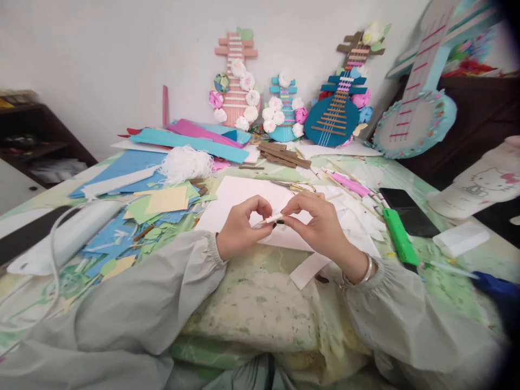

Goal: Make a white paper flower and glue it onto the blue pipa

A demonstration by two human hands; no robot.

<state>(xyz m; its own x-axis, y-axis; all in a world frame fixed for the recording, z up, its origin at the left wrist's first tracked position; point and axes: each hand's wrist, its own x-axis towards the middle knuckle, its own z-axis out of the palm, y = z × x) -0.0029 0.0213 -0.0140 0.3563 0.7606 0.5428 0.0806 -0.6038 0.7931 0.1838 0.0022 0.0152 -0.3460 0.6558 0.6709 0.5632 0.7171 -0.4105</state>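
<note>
My left hand (246, 225) and my right hand (314, 219) meet over a white paper sheet (221, 208). Between their fingertips is a small roll of white paper (274, 217) around a thin wooden stick (263, 222). Thumb and forefinger of each hand are closed in a pinch on the paper. How far the stick runs behind my right hand is hidden. Below that hand lies a loose white paper strip (309, 270). Just beyond the hands are gold-handled scissors (300, 187), and white paper pieces (357, 216) spread to the right.
Paper scraps (166, 203) and a white shredded bundle (187, 167) lie left, near a white cable (52, 254). On the right are a green cutter (400, 238), a phone (408, 211) and a tumbler (479, 179). Paper lutes, including a blue one (331, 122), lean against the wall.
</note>
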